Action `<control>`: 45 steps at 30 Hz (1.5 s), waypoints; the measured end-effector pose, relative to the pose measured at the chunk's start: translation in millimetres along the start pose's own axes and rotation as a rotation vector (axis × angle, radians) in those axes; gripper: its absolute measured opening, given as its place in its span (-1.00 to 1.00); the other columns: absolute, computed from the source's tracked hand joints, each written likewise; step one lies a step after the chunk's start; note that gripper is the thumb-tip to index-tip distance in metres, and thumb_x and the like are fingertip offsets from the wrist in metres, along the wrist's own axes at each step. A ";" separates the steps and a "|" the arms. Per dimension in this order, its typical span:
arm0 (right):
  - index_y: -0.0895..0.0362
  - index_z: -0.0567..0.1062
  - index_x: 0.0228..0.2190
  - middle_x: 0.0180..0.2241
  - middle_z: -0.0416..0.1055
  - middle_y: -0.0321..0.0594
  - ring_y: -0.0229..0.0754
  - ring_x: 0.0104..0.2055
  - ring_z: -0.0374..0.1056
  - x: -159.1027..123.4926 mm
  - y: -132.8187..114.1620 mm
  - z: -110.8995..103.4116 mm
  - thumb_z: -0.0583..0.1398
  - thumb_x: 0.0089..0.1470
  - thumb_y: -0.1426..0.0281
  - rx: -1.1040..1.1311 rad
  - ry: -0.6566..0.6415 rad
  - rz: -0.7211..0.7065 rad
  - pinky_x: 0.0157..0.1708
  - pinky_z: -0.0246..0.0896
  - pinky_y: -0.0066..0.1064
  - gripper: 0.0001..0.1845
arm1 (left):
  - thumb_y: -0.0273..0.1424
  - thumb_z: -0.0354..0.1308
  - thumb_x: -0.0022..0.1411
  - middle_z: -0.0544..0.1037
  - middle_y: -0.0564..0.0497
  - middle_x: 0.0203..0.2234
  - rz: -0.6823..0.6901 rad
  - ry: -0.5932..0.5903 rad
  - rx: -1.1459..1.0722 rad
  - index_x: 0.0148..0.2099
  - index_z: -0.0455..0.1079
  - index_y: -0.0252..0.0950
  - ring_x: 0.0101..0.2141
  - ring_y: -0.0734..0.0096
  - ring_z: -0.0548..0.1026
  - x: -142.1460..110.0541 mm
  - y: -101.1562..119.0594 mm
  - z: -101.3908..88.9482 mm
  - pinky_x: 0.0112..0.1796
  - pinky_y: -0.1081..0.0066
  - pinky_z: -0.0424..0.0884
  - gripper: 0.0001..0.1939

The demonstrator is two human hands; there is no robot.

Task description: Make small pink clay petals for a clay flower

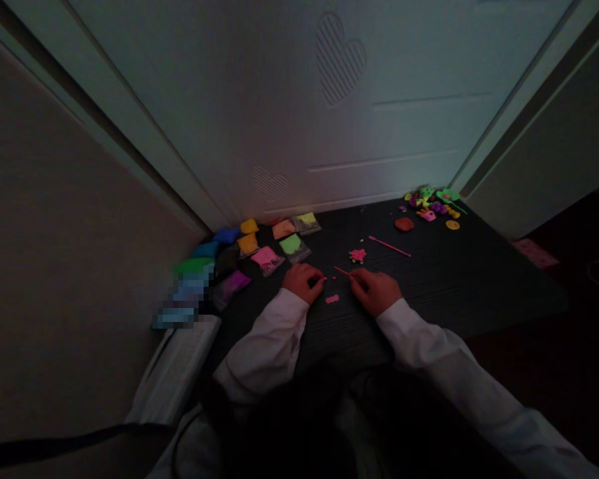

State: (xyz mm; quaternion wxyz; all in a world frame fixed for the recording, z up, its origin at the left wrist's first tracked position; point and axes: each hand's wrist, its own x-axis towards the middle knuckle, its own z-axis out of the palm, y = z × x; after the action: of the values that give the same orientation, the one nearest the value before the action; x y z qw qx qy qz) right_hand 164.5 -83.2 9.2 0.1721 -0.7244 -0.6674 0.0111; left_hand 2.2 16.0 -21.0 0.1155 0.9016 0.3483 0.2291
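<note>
My right hand [377,291] pinches a thin pink modelling tool [341,271], its tip pointing left toward my other hand. Thumb and forefinger of my left hand [303,282] are pressed together; whatever is between them is too small to name. Tiny pink crumbs of clay [334,278] lie between the hands. Closer to me is a flat pink clay piece [332,299] with a wavy edge. Beyond my right hand sits a small pink clay figure [358,255] with light green bits, and a second pink tool [390,247] lies slantwise behind it.
Bags of coloured clay, among them a pink bag [267,259] and a green bag [293,246], cover the dark table's [489,286] left side. A reddish lump [404,225] and several finished clay shapes [429,206] lie at the back right. A white door [259,100] stands behind.
</note>
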 end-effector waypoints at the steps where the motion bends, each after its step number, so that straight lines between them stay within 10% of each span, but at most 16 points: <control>1: 0.02 0.31 -0.32 -0.51 0.37 -0.32 -0.27 -0.47 0.24 -0.1 -0.3 0.3 -0.10 -0.03 0.27 -0.009 -0.018 -0.002 -0.45 -0.02 -0.46 -0.72 | -0.31 -0.05 -0.03 0.37 0.03 -0.52 0.009 -0.006 -0.005 -0.44 0.32 -0.26 -0.42 0.44 0.28 0.1 0.6 0.2 -0.35 0.38 0.18 -0.82; 19: 0.03 0.29 -0.24 -0.45 0.37 -0.27 -0.25 -0.41 0.26 2.0 -0.5 1.3 -0.10 -0.03 0.28 -0.051 -0.068 0.060 -0.41 0.02 -0.46 -0.69 | -0.33 -0.04 -0.04 0.37 0.02 -0.50 0.023 -0.037 -0.024 -0.43 0.34 -0.25 -0.41 0.43 0.28 -0.2 6.4 0.9 -0.33 0.36 0.18 -0.83; 27: 0.10 0.30 -0.24 -0.35 0.33 -0.24 -0.26 -0.34 0.22 -3.7 42.4 -7.0 -0.11 -0.03 0.33 0.020 0.170 0.141 -0.36 0.05 -0.47 -0.68 | -0.36 -0.02 -0.08 0.37 0.02 -0.49 0.009 -0.007 -0.018 -0.43 0.33 -0.27 -0.38 0.42 0.27 -0.6 2.3 2.3 -0.32 0.37 0.18 -0.85; 37: 0.08 0.34 -0.25 -0.30 0.24 -0.13 -0.15 -0.29 0.14 -14.1 58.1 -12.2 -0.01 -0.09 0.30 -0.169 0.155 0.198 -0.37 -0.02 -0.35 -0.68 | -0.30 -0.04 -0.04 0.38 0.00 -0.46 0.001 -0.025 -0.024 -0.36 0.36 -0.22 -0.37 0.41 0.29 -0.2 0.8 2.9 -0.33 0.35 0.18 -0.78; 45: -0.02 0.29 -0.22 -0.29 0.28 -0.25 -0.23 -0.23 0.12 23.0 1.7 -8.7 -0.04 -0.03 0.31 0.003 -0.003 -0.249 -0.25 -0.20 -0.34 -0.72 | -0.31 -0.02 -0.03 0.41 0.02 -0.48 -0.013 -0.012 -0.116 -0.40 0.37 -0.24 -0.38 0.46 0.31 2.1 -1.1 -1.2 -0.30 0.38 0.21 -0.81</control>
State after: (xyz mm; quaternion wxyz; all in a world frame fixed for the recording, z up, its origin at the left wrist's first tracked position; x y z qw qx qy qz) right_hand 170.7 -63.0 21.9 0.1721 -0.6356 -0.7525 -0.0082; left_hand 2.4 18.3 -19.7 0.1712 0.8924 0.3397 0.2426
